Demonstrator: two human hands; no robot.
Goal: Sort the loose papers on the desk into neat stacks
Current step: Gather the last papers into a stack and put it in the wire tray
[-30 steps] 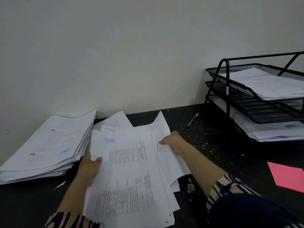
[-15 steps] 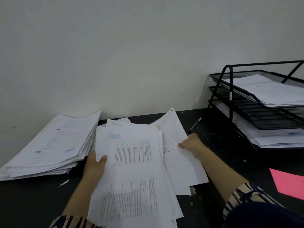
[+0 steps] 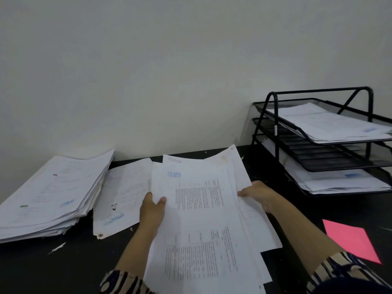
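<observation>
Head view: the fanned bundle of printed sheets (image 3: 201,219) runs lengthwise away from the person; left hand (image 3: 151,211) pinches its left edge, right hand (image 3: 257,194) grips its right edge.

Landmark: black tray rack (image 3: 275,124), at the desk's right rear. Left of it — fanned papers (image 3: 201,209), a loose sheet (image 3: 123,194), then a tall stack (image 3: 53,192) obstruct. In front of it, bare desk (image 3: 307,204) offers passage up to a pink sheet (image 3: 352,240)
</observation>
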